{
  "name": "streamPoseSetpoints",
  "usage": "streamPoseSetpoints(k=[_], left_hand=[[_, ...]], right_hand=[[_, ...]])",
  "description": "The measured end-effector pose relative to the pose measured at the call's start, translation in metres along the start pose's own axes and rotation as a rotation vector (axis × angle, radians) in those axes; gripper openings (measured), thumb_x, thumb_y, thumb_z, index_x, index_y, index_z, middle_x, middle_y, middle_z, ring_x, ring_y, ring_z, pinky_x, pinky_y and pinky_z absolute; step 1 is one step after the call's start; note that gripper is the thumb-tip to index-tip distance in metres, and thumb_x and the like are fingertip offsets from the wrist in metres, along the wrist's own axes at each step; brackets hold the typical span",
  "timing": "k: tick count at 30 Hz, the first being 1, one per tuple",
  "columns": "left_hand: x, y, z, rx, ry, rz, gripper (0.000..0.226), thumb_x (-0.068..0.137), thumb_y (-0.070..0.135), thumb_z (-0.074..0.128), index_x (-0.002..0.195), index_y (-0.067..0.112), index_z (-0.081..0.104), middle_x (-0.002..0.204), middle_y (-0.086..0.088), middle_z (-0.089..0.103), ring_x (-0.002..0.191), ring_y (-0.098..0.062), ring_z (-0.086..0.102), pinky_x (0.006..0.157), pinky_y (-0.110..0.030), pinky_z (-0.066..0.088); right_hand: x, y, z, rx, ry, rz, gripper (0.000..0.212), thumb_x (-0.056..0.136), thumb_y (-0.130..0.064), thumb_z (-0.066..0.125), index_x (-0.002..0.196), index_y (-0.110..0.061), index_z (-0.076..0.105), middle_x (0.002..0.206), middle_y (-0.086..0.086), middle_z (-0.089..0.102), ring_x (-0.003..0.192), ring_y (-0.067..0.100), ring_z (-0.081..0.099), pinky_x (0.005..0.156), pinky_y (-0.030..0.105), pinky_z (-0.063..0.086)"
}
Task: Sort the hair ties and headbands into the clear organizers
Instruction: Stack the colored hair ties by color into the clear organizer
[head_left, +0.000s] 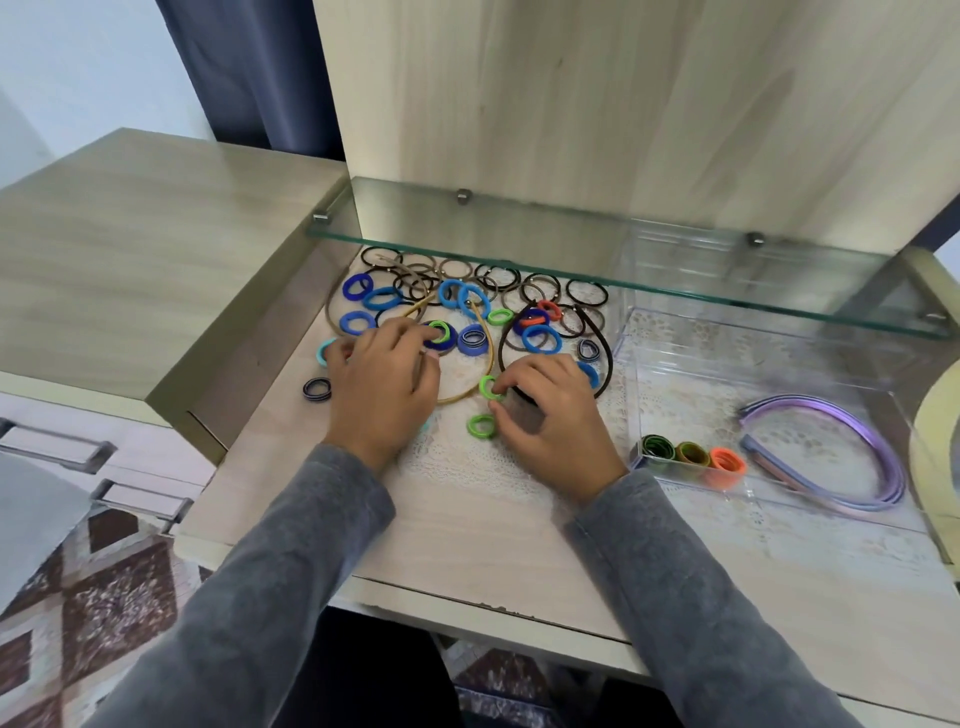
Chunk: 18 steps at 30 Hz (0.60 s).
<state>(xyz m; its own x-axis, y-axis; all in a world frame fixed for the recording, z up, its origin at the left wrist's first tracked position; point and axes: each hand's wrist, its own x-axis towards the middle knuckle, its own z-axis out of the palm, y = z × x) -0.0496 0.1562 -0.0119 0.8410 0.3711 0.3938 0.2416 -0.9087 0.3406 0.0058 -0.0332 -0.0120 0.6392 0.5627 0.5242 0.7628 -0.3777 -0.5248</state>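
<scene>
A clear plastic organizer (631, 358) sits on the pale wooden desk (467, 551), partly under a glass shelf (571, 239). Its narrow front compartment holds a dark green hair tie (658, 448), an olive-brown hair tie (693, 454) and an orange hair tie (726, 464), side by side. Its large compartment holds thin lilac headbands (852, 452) lying in a stack.

Left of the organizer, a loose pile of hair ties (467, 291) in black, brown, blue, green and orange is spread on a white lace mat (467, 467), with a thin gold headband (487, 343) and a dark brown headband (605, 364) among them.

Both hands, in grey sleeves, are over this pile. The right hand (550, 415), the nearer to the organizer, has its fingers bent downward. Its forefinger tip touches a bright green hair tie (487, 387), and a second bright green hair tie (482, 426) lies just beside its thumb. I cannot tell whether it grips either one.

The left hand (382, 384), farther from the organizer, has its fingers curled down. Its fingertips are at a green hair tie (440, 330) lying on a navy one (451, 340). Whether they pinch it cannot be told.

A striped navy hair tie (317, 388) lies alone, farthest from the organizer.
</scene>
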Motion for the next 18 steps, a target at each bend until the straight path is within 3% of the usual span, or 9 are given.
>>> streamPoseSetpoints(k=[7,12,18], left_hand=[[0.0095,-0.0007,0.0075,0.07,-0.001,0.004,0.035,0.095,0.036,0.037,0.115,0.028,0.064,0.125,0.01,0.059,0.113,-0.015,0.05,0.1,-0.041,0.022],[0.0095,0.0001,0.0085,0.113,-0.061,0.011,0.046,0.093,0.042,0.032,0.121,0.025,0.064,0.133,0.009,0.055,0.121,-0.016,0.048,0.103,-0.043,0.021],[0.0111,-0.0008,0.0097,0.119,-0.132,-0.013,0.055,0.093,0.047,0.028,0.134,0.025,0.057,0.146,0.008,0.047,0.133,-0.016,0.038,0.107,-0.046,0.023]], right_hand=[[0.0001,-0.0065,-0.0064,0.038,-0.075,0.04,0.02,0.076,-0.027,0.069,0.092,-0.022,0.057,0.092,-0.019,0.053,0.096,0.01,0.045,0.086,0.032,0.036],[-0.0002,-0.0052,-0.0058,0.011,-0.164,0.014,0.026,0.076,-0.033,0.062,0.1,-0.025,0.06,0.094,-0.018,0.057,0.098,0.01,0.044,0.085,0.034,0.038],[-0.0004,-0.0056,-0.0054,-0.042,-0.199,-0.023,0.023,0.074,-0.031,0.067,0.096,-0.024,0.063,0.094,-0.017,0.059,0.099,0.009,0.043,0.084,0.033,0.035]])
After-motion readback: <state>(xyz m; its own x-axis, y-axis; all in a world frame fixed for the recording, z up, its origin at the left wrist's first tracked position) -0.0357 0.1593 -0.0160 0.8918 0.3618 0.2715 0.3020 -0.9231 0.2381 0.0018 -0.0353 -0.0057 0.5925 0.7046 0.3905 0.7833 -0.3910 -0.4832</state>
